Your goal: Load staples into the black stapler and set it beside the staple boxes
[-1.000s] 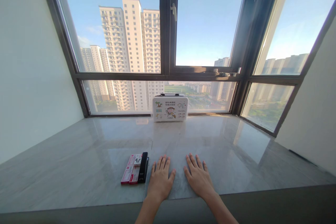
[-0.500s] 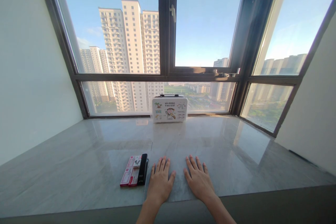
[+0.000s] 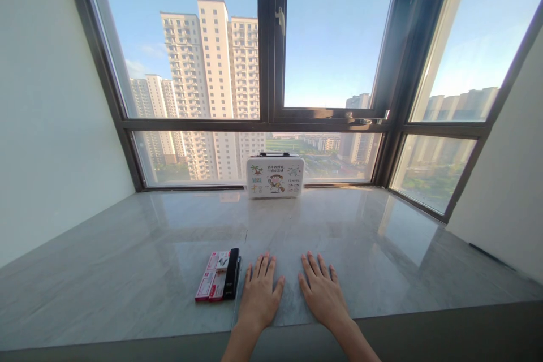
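Observation:
My left hand [image 3: 260, 296] lies palm down on the grey marbled sill [image 3: 139, 277], fingers stretched out and holding nothing. Flat beside it, my right hand [image 3: 324, 291] also rests on the stone with its fingers apart. Just left of my left hand is a black stapler [image 3: 231, 274]. Small red-and-white boxes [image 3: 206, 285] lie against the stapler's left side, one of them with a stapler-like picture on it. No gap for a grip shows under either palm, and neither hand touches these items.
A white carry case [image 3: 275, 177] with cartoon prints and a dark handle stands upright at the back of the sill, by the window. Dark window frames [image 3: 267, 126] rise behind it. White walls [image 3: 46, 124] bound the sill on both sides. Its front edge runs below my wrists.
The whole view has shifted very slightly. Both hands, the stapler, the boxes and the case stay in the same places on the sill.

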A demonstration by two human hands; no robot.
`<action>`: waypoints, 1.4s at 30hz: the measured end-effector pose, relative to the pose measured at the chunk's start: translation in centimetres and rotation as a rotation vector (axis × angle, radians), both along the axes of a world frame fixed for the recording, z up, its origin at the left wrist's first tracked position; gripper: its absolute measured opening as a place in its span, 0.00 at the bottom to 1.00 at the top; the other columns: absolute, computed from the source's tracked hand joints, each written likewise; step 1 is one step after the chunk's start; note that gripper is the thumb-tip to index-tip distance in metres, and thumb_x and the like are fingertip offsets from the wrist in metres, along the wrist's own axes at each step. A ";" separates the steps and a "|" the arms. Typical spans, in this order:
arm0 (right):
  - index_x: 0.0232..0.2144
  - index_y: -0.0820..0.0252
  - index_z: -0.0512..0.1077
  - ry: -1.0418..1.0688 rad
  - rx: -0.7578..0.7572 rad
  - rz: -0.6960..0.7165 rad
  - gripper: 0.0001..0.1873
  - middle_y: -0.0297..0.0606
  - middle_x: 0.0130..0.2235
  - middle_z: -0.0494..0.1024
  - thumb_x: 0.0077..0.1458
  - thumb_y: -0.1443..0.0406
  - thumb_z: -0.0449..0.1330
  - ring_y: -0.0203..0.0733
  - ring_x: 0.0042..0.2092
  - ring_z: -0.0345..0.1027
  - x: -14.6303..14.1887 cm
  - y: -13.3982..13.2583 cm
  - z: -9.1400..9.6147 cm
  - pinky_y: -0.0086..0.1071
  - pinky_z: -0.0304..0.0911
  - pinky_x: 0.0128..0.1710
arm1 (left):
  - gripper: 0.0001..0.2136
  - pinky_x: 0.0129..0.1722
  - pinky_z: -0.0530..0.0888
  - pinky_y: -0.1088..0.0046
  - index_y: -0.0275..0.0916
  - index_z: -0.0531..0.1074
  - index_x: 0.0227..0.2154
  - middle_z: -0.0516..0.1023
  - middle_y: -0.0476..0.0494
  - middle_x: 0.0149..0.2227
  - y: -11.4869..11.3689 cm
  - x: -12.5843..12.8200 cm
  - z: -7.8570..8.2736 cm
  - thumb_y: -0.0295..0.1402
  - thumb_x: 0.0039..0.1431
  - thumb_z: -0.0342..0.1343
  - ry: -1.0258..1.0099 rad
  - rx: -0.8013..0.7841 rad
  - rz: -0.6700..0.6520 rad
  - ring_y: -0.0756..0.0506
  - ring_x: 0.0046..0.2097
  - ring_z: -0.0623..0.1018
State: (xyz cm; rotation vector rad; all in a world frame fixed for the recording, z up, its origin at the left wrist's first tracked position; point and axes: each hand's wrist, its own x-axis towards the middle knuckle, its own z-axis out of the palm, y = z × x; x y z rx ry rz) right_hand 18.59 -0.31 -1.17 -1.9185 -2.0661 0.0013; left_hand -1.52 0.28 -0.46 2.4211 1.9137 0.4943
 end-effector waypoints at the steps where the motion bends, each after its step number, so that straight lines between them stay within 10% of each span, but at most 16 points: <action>1: 0.70 0.50 0.51 -0.001 -0.001 -0.001 0.32 0.35 0.72 0.47 0.67 0.52 0.41 0.54 0.73 0.35 0.0 0.0 0.0 0.54 0.31 0.68 | 0.29 0.70 0.48 0.54 0.48 0.51 0.69 0.50 0.48 0.72 0.0 0.0 0.0 0.50 0.70 0.32 -0.002 0.001 0.001 0.43 0.73 0.48; 36: 0.70 0.50 0.51 0.018 -0.049 -0.032 0.32 0.33 0.72 0.47 0.66 0.53 0.41 0.53 0.73 0.34 -0.5 -0.9 0.6 0.54 0.29 0.69 | 0.29 0.69 0.44 0.45 0.46 0.51 0.69 0.47 0.46 0.73 -0.4 0.1 0.6 0.49 0.69 0.34 0.036 -0.028 -0.020 0.39 0.73 0.45; 42: 0.67 0.55 0.60 0.109 -0.105 -0.085 0.33 0.48 0.69 0.58 0.62 0.53 0.49 0.62 0.70 0.45 -3.2 -1.0 1.7 0.60 0.35 0.67 | 0.28 0.69 0.49 0.44 0.45 0.52 0.69 0.48 0.43 0.72 -1.6 -0.4 0.7 0.47 0.71 0.35 0.055 -0.014 -0.111 0.37 0.73 0.48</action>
